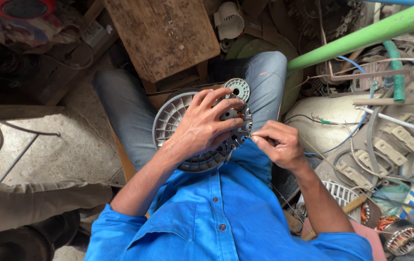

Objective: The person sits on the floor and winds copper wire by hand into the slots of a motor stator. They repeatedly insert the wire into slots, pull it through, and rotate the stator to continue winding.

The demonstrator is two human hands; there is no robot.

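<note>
The round motor housing (pixel 178 121) looks like matt grey ribbed metal. The wooden board (pixel 163 34) is rough and worn. The green pipe (pixel 366 34) is smooth plastic, the blue shirt (pixel 216 212) soft cloth, the trousers (pixel 129 116) faded denim.

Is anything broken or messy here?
Yes, it's messy. To the right of the right hand, loose wires and grey plastic parts lie heaped in a tangle. The round grey motor part under the left hand sits opened up on the lap; I can't tell if it's broken.
</note>
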